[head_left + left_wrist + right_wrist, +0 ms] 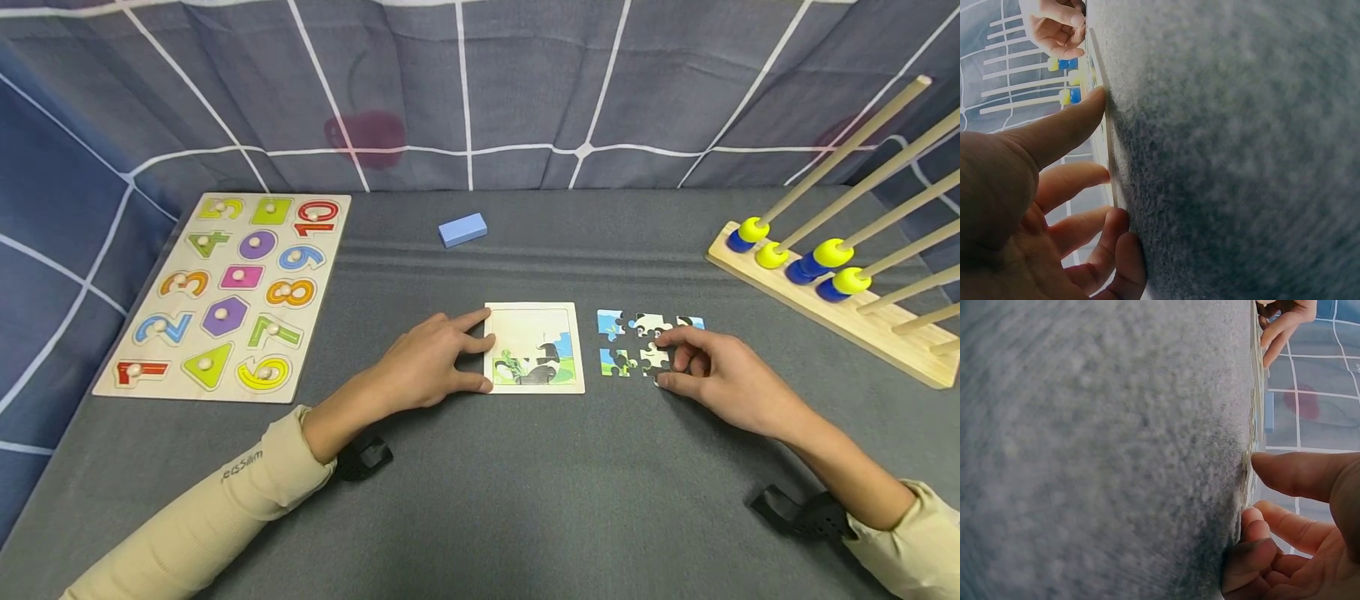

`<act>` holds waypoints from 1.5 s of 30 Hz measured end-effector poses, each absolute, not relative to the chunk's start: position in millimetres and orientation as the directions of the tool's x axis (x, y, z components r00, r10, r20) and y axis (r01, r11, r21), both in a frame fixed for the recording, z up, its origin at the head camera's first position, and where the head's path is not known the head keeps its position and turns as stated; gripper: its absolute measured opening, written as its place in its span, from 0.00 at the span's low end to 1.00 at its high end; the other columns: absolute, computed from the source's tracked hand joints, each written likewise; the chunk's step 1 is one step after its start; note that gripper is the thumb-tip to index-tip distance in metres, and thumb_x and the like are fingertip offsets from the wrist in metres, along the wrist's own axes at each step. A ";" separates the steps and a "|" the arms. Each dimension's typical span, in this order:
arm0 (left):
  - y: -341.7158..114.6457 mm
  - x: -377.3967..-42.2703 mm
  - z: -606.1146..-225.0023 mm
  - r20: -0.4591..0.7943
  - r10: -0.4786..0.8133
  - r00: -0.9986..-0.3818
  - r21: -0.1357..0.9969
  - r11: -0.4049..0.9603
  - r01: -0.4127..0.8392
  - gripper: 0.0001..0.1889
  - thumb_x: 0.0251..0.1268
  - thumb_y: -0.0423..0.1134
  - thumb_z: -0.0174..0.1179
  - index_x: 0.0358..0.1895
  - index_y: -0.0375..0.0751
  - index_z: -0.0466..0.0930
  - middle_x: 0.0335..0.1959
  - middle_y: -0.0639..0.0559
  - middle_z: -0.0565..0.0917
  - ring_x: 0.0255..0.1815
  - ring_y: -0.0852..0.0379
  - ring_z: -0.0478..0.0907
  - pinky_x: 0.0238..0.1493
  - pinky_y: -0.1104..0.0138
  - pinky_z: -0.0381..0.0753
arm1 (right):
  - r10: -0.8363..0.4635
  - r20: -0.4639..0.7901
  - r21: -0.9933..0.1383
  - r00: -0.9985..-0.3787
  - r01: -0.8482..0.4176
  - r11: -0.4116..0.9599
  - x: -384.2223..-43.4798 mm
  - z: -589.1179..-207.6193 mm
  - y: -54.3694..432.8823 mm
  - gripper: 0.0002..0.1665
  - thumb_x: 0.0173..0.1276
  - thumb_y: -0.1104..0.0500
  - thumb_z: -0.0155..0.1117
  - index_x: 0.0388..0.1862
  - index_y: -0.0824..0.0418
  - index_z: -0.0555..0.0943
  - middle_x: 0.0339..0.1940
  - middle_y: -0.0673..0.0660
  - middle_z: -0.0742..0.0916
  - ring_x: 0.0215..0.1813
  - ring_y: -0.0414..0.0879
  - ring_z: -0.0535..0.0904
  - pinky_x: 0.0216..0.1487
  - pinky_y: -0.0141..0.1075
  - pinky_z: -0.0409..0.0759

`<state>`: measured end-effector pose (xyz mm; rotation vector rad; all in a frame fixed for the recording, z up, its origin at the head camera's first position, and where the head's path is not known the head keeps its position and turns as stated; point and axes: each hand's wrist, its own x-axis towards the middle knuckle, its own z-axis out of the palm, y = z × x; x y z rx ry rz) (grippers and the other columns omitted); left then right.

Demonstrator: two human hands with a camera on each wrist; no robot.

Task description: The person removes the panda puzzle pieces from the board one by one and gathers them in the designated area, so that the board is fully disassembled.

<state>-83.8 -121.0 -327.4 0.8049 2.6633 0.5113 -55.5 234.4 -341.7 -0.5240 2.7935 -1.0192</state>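
A square wooden puzzle tray (pixel 534 307) lies flat on the grey table, with panda picture pieces (pixel 536 373) fitted along its lower part and bare wood above. My left hand (pixel 431 362) rests its spread fingers and thumb against the tray's left edge; the left wrist view shows the thumb (pixel 1075 125) at that edge. Right of the tray, several loose jigsaw pieces (pixel 611 325) lie in two rows. My right hand (pixel 723 379) pinches a black-and-white puzzle piece (pixel 654 358) in the lower row between thumb and index finger, low at the tabletop. Its fingers partly hide neighbouring pieces.
A board of knobbed numbers and shapes (pixel 258 212) lies at the left. Behind the tray is a small blue block (pixel 462 230). A wooden bead counter (pixel 900 342) with upright rods stands at the right. A checked cloth (pixel 420 92) hangs along the back.
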 end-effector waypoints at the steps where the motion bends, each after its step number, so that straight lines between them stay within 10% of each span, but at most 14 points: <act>1: -121.2 -83.7 -327.4 -0.191 0.576 -0.795 0.419 0.780 0.464 0.31 0.57 0.52 0.71 0.64 0.46 0.79 0.75 0.47 0.63 0.46 0.47 0.71 0.47 0.54 0.73 | -0.363 0.003 -0.645 -0.932 -0.279 0.712 -55.9 -341.0 233.9 0.18 0.61 0.66 0.72 0.50 0.66 0.80 0.27 0.50 0.77 0.23 0.38 0.68 0.26 0.32 0.66; 45: -119.3 -84.9 -325.1 -0.224 0.565 -0.794 0.419 0.791 0.445 0.31 0.58 0.52 0.71 0.65 0.47 0.78 0.76 0.49 0.62 0.53 0.45 0.72 0.50 0.52 0.73 | -0.535 -0.073 -0.625 -0.842 -0.380 0.683 -85.6 -334.2 136.2 0.22 0.60 0.65 0.72 0.55 0.65 0.82 0.33 0.53 0.77 0.32 0.44 0.70 0.37 0.41 0.69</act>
